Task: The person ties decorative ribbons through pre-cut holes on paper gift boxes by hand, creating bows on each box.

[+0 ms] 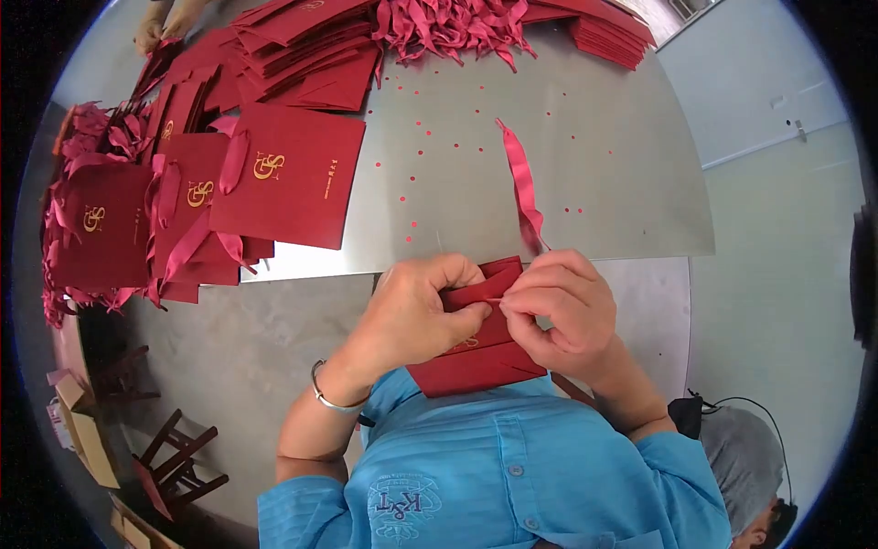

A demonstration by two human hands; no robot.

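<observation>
A red paper bag point(480, 366) is held against the front of the blue shirt, below the table's front edge. My left hand point(416, 306) grips the bag's upper part between thumb and fingers. At the bag's opening, my right hand point(562, 306) is closed in a pinch on the end of a pink ribbon point(519, 174). The ribbon's other part lies on the table, stretching away from my right hand. A short bit of ribbon shows between the two hands. The fingers partly hide the bag's gold print.
Finished-looking red bags with ribbon handles point(288, 174) are piled at the left. Flat red bags point(302, 55) and a heap of pink ribbons point(448, 27) lie along the back. Small red dots dot the metal table point(631, 201). Another person's hands point(165, 23) are at the upper left.
</observation>
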